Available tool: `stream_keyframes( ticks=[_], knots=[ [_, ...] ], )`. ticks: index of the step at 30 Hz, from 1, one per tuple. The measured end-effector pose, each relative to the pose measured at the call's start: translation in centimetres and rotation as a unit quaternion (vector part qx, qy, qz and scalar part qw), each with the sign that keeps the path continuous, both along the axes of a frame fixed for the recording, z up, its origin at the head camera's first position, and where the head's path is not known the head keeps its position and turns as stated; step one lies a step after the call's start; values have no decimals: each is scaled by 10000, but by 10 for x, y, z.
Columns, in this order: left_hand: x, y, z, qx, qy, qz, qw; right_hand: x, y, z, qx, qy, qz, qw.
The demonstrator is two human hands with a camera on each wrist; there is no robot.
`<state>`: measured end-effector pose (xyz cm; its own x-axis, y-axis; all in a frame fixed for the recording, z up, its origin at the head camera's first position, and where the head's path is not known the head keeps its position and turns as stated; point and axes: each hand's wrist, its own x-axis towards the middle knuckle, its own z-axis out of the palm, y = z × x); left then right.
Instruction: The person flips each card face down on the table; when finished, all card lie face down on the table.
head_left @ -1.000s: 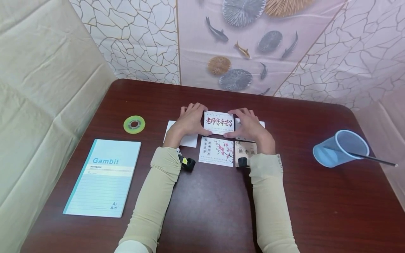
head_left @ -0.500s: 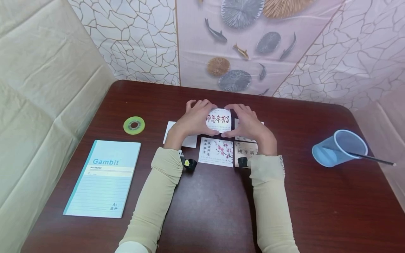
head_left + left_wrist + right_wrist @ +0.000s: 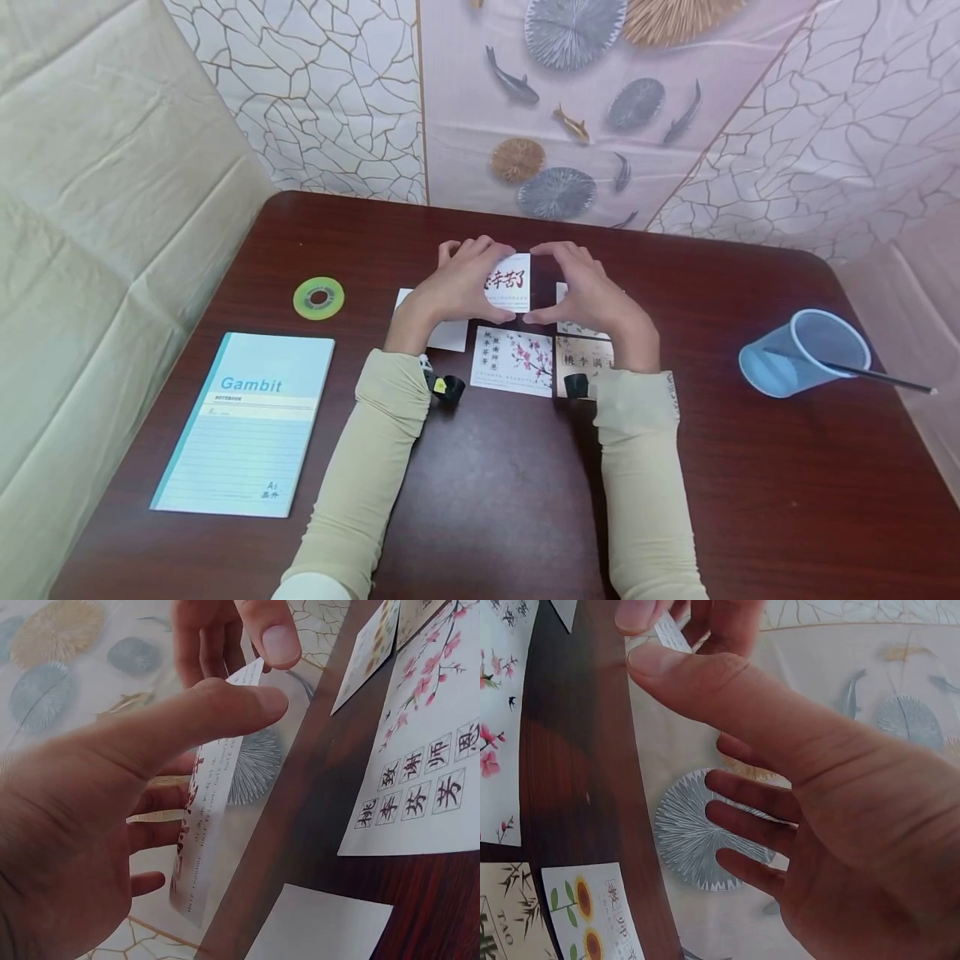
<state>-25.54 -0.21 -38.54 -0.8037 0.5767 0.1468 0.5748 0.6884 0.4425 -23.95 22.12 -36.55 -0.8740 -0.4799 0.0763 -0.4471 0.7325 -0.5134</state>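
A white card [image 3: 512, 283] with large red lettering is raised off the table. My left hand [image 3: 467, 282] holds it, thumb along the near edge and fingers behind, covering its left part. In the left wrist view the card [image 3: 206, 825] tilts steeply behind the thumb. Beside its right end, my right hand [image 3: 588, 292] curves loosely with thumb and fingers spread apart; no card lies in its palm in the right wrist view. Below the hands lie a blossom card [image 3: 513, 360], a tan card [image 3: 581, 358], a sunflower card [image 3: 592, 915] and a blank white card [image 3: 448, 335].
A light-blue notebook [image 3: 243, 425] and a green ring-shaped roll [image 3: 318, 298] lie at left on the dark table [image 3: 495, 492]. A translucent blue cup [image 3: 783, 358] lies tipped at right, a dark stick [image 3: 892, 379] poking out. Patterned cloth [image 3: 555, 117] hangs behind.
The red-lettered card has slid left, deeper into my left hand. My right hand's fingers have come off its right end, and both hands have drawn closer together.
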Motion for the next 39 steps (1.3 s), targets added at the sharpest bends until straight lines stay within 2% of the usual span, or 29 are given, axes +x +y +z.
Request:
stream_keyframes(
  ticks=[5,8,11,13,15,16,18,20,21,22,23,24,25,28,31,33,35,36,39],
  knots=[
    [0,2,0,148,27,-132,9998,1,-1,2,-154,103,205,9996],
    [1,3,2,297,137,-71,9994,1,-2,2,-190,59,193,9996],
    [0,1,5,795,137,7,9967,1,-3,1,-180,-116,92,9997],
    [1,0,7,1371,-10,-125,9905,1,-4,0,-185,-245,53,9995],
    [1,-1,9,2162,-328,-498,9745,1,-5,-1,-190,-301,70,9993],
    [1,-1,10,2554,-528,-720,9627,1,-5,-1,-215,-307,85,9993],
    [0,-1,12,3262,-893,-1177,9337,1,-4,-2,-234,-317,88,9992],
    [-1,-2,11,3762,-1179,-1539,9060,1,-2,-2,-260,-334,67,9991],
    [-1,-3,11,3900,-1277,-1642,8970,1,-1,-3,-262,-344,41,9991],
    [-2,-4,10,3979,-1324,-1716,8914,1,1,-3,-276,-351,20,9990],
    [-3,-6,10,3992,-1369,-1733,8899,1,2,-4,-269,-347,-11,9990],
    [-3,-9,9,3960,-1433,-1705,8908,0,4,-4,-277,-343,-34,9990],
    [-3,-12,8,3841,-1491,-1600,8970,0,6,-4,-260,-334,-66,9991],
    [-4,-22,4,3191,-1582,-1061,9284,-1,11,-6,-104,-363,-217,9991],
    [-5,-29,-3,2164,-1534,-409,9633,-2,15,-8,173,-476,-348,9981],
    [-6,-31,-7,1442,-1424,-48,9792,-3,16,-10,365,-550,-404,9970],
    [-7,-31,-12,705,-1296,234,9888,-3,17,-13,497,-597,-453,9959],
    [-7,-31,-15,360,-1243,349,9910,-4,17,-14,571,-612,-468,9954],
    [-8,-31,-20,-187,-1205,496,9913,-6,16,-19,734,-608,-498,9942]
  ],
)
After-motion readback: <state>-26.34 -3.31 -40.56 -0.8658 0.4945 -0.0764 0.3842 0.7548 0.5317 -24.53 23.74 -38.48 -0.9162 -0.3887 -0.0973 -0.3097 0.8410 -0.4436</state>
